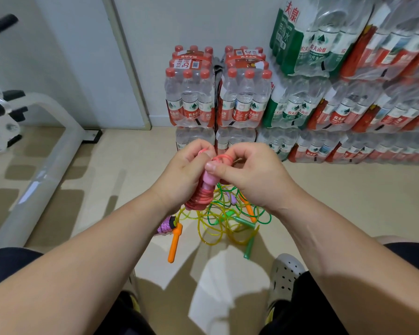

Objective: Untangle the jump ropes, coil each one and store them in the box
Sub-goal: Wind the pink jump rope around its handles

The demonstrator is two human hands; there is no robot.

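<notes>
Pink rope (pixel 200 199), one; orange handles (pixel 176 240), two

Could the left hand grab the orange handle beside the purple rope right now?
Probably not yet: the left hand grips the coiled pink rope. The orange handle lies uncovered below it, so once freed, likely yes.

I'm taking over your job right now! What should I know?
The left hand holds the nearly coiled pink jump rope; the right hand pinches its top loop.
A purple rope bundle lies on the floor and looks coiled.
The yellow and green ropes lie tangled beside it.
Left: finish pink, untangle and coil the rest, box them all. No box in view.
</notes>
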